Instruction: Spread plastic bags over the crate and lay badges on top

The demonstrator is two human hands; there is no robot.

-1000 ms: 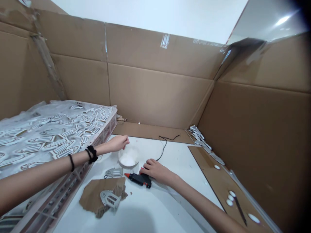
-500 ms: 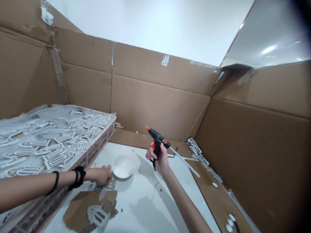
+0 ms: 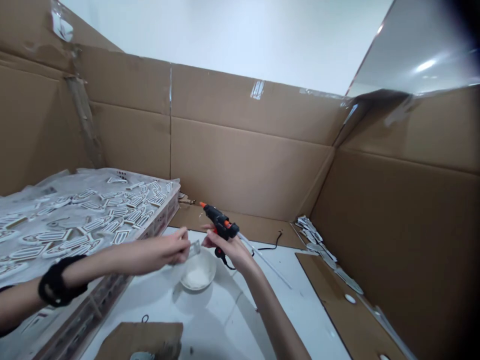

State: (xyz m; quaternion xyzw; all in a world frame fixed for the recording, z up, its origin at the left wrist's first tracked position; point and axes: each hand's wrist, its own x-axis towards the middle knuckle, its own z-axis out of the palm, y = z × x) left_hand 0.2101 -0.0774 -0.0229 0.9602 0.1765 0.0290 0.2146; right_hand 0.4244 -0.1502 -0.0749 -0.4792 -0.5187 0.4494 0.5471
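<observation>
My right hand holds a black and orange hot glue gun, its orange nozzle pointing up and left. A long whitish glue stick trails from its back end. Left of it, my left hand is closed in a pinch on a small flat pale piece, blurred, its exact kind unclear. Both hands are above a white bowl with white contents. A torn cardboard piece lies nearer me, with a grey-white cutout partly cut off by the lower frame edge.
A pink-white crate on the left bears many white-edged cutouts on a translucent sheet. Cardboard walls enclose the white table. Grey-white pieces line the right side. A black cord runs behind the gun.
My left hand has risen from the table beside the bowl and moved right with a small pale piece. My right hand has brought the glue gun left and lower, closer to it.
</observation>
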